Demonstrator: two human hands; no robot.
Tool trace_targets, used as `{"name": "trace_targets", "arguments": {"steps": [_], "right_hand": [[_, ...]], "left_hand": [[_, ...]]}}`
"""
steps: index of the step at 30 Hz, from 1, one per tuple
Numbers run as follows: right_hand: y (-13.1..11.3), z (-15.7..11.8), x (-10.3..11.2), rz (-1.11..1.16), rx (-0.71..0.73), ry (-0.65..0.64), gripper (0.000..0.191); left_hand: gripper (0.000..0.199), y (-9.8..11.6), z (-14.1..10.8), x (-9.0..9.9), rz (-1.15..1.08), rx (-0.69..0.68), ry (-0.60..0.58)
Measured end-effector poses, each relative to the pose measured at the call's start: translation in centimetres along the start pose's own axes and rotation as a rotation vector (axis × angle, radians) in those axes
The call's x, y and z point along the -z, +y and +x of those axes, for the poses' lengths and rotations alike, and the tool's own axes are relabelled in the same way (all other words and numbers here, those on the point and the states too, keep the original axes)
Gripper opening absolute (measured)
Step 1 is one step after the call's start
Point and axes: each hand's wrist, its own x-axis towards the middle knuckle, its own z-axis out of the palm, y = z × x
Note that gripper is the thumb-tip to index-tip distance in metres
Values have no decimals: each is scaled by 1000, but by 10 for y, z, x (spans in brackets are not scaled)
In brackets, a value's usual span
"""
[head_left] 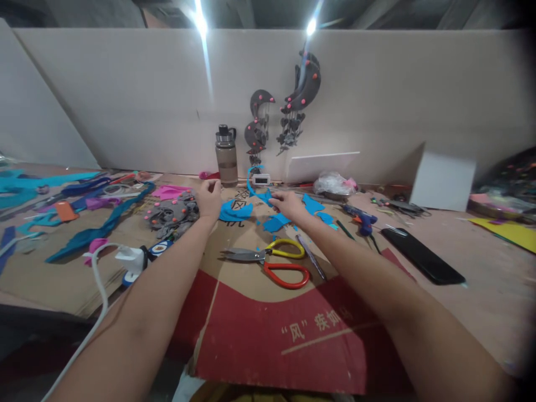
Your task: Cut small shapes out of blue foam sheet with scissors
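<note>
My left hand (209,199) is raised over the cardboard with its fingers curled together; whatever they may pinch is too small to make out. My right hand (290,204) pinches the edge of a blue felt piece (264,195), from which a thin curved strip runs up toward the back. Between the hands lies a blue felt cutout (235,211). More blue felt scraps (276,223) lie under and beside my right hand. Nearer to me, scissors (264,255) with one yellow and one red handle rest partly open, a pen (312,257) at their right.
A bottle (226,159) and a small digital display (261,180) stand at the back. Grey felt pieces with pink dots (171,214) lie left, near a white plug (132,259) with its cable. To the right are a blue glue gun (363,219) and a phone (422,255).
</note>
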Motion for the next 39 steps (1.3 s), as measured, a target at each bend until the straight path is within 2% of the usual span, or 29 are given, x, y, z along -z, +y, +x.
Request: {"name": "trace_targets", "arguments": {"steps": [4, 7, 10, 13, 15, 17, 20, 23, 24, 26, 30, 33, 35, 36, 39], "right_hand": [[4, -17, 13, 284, -155, -10, 24], [2, -35, 19, 448, -219, -25, 30], [-8, -53, 27, 566, -237, -55, 31], [-20, -74, 39, 666, -219, -135, 29], [-28, -91, 48, 723, -198, -264, 30], [-34, -110, 55, 639, -180, -424, 31], [-47, -137, 59, 386, -128, -814, 27], [-59, -157, 50, 256, -53, -1197, 26], [-61, -161, 45, 236, -18, -1271, 27], [-64, -165, 36, 187, 67, -1334, 27], [-61, -166, 32, 97, 176, -1367, 25], [-59, -168, 41, 115, 151, -1449, 21], [-61, -170, 48, 116, 124, -1481, 16], [-62, -171, 52, 105, 110, -1489, 14], [-66, -173, 58, 60, 65, -1502, 9]], "left_hand": [[19, -7, -12, -4, 104, 46, -94], [17, -9, -16, -7, 150, 22, -120], [19, -12, -14, -7, 143, 34, -111], [22, -17, -12, -6, 142, 106, -102], [23, -18, -11, -6, 168, 131, -94], [21, -18, -11, -7, 181, 131, -96], [19, -15, -13, -7, 182, 100, -119], [18, -10, -14, -5, 224, 64, -138], [18, -8, -14, -5, 240, 48, -147], [17, 0, -16, -6, 264, -27, -189], [19, 32, -34, -27, 216, -231, -392], [26, 57, -61, -51, 189, -240, -691], [35, 66, -79, -62, 285, -257, -857], [38, 69, -86, -65, 344, -314, -937], [40, 73, -98, -66, 459, -448, -994]]}}
